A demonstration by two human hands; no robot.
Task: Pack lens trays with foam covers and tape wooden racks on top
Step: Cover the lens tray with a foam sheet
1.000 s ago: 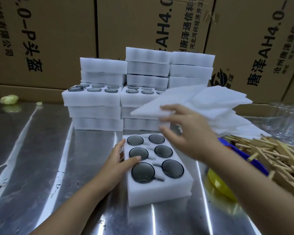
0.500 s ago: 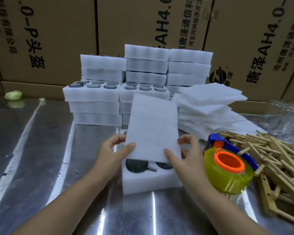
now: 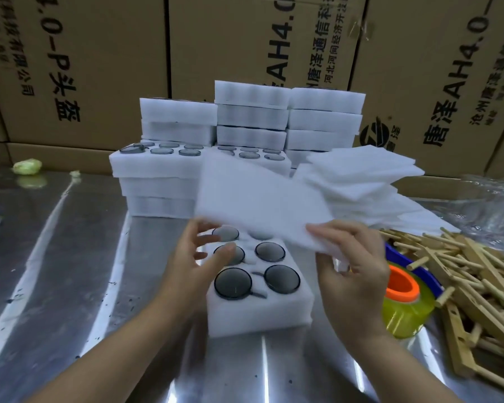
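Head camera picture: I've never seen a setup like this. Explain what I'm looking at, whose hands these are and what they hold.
There is no machine: a person wears the camera on the head, so you look forward and down at their own hands. The right hand pinches a thin white foam sheet above a foam tray of round dark lenses. The left hand is at the sheet's near corner; blur hides whether it grips. On the metal table also lie stacked trays, spare sheets, a yellow tape roll and a heap of wooden racks.
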